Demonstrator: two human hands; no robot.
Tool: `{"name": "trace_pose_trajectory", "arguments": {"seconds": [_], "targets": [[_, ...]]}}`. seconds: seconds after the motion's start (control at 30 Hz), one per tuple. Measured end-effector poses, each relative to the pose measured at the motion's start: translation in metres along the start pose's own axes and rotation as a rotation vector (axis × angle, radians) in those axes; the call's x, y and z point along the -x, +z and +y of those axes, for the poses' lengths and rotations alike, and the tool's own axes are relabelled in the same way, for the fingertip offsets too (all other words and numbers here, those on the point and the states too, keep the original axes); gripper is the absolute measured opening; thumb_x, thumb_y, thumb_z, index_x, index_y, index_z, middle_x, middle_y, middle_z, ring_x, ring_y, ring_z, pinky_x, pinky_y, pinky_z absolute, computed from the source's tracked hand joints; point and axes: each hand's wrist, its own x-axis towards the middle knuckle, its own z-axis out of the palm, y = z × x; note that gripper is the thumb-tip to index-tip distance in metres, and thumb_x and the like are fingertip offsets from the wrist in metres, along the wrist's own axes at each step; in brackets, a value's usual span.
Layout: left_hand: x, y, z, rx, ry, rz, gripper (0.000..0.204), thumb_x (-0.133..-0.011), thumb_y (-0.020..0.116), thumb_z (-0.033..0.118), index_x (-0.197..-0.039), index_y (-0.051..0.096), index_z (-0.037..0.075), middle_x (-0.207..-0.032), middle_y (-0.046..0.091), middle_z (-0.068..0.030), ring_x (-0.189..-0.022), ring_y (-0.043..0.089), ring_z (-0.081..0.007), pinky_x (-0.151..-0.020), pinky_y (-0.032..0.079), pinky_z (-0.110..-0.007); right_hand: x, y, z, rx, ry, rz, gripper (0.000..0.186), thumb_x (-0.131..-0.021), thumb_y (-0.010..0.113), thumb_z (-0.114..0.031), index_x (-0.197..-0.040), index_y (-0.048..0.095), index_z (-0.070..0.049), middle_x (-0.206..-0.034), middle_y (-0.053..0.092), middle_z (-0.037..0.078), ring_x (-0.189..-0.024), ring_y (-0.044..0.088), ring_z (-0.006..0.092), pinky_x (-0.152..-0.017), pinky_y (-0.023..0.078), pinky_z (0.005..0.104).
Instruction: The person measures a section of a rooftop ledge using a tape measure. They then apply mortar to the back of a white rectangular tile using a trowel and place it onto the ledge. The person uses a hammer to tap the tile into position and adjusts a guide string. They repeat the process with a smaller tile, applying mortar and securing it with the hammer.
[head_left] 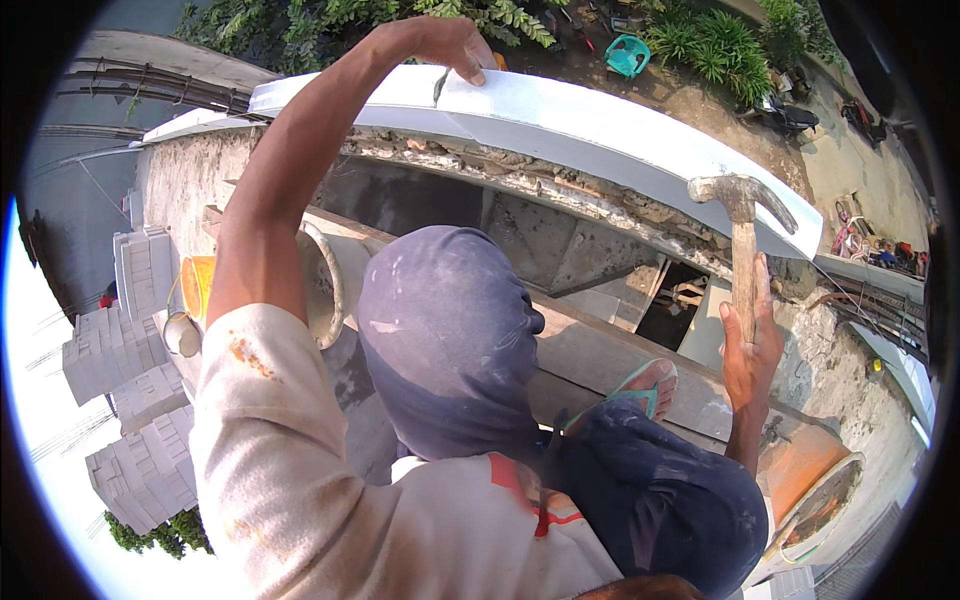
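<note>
Neither my left hand nor my right hand can be picked out. A co-worker in a grey head covering [435, 330] and stained cream shirt is crouched directly below me. That person's left hand [455, 50] grips the top edge of a long white board [580, 120], beside a dark crack or gap in it. Their right hand [748, 350] holds a wooden-handled claw hammer [730, 190] upright, its head over the board's right part. Their sandaled foot [650, 390] rests on wooden planks [560, 380] beside a recessed concrete channel [530, 240].
Grey block stacks [140, 450], an orange bucket [198, 285] and a small pot [182, 335] are at left. Another orange bucket [800, 460] is at lower right. Beyond the rough wall edge [190, 180] lie a yard with plants [700, 60] and a teal plastic chair [628, 55]; rebar [150, 95] runs upper left.
</note>
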Motion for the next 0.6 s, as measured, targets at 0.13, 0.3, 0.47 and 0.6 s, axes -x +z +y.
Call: {"name": "trace_pose_trajectory", "arguments": {"seconds": [0.13, 0.3, 0.47, 0.6], "targets": [[0.031, 0.022, -0.041, 0.070, 0.070, 0.152, 0.085, -0.063, 0.092, 0.017, -0.143, 0.067, 0.002, -0.136, 0.072, -0.0208, -0.126, 0.069, -0.0373, -0.115, 0.051, -0.049, -0.038, 0.026, -0.044, 0.056, -0.208, -0.049, 0.067, -0.100, 0.070, -0.006, -0.163, 0.045, -0.008, -0.149, 0.064, 0.020, -0.130, 0.067, 0.0328, -0.106, 0.054, 0.0421], [0.054, 0.073, -0.061, -0.110, 0.138, 0.463, 0.100, -0.061, 0.099, 0.024, -0.151, 0.059, 0.005, -0.145, 0.065, -0.0216, -0.131, 0.065, -0.0381, -0.117, 0.052, -0.047, -0.072, 0.059, -0.069, -0.046, -0.405, -0.069, 0.066, -0.099, 0.069, -0.003, -0.161, 0.048, -0.009, -0.150, 0.062, 0.021, -0.131, 0.067, 0.0327, -0.106, 0.054, 0.0420], [0.053, 0.102, -0.073, -0.117, 0.185, 0.601, 0.103, -0.063, 0.098, 0.019, -0.155, 0.052, 0.009, -0.152, 0.058, -0.0140, -0.143, 0.052, -0.0360, -0.127, 0.039, -0.048, -0.093, 0.080, -0.097, -0.005, -0.454, -0.104, 0.067, -0.098, 0.069, -0.002, -0.161, 0.048, -0.011, -0.152, 0.061, 0.019, -0.135, 0.064, 0.0334, -0.110, 0.052, 0.0429], [0.048, 0.106, -0.075, -0.196, 0.263, 0.676, 0.098, -0.067, 0.098, 0.020, -0.153, 0.053, 0.008, -0.149, 0.060, -0.0131, -0.139, 0.054, -0.0344, -0.124, 0.042, -0.047, -0.102, 0.090, -0.108, 0.035, -0.423, -0.152, 0.068, -0.098, 0.070, -0.005, -0.162, 0.048, -0.013, -0.152, 0.061, 0.019, -0.136, 0.063, 0.0341, -0.112, 0.051, 0.0438]]}}
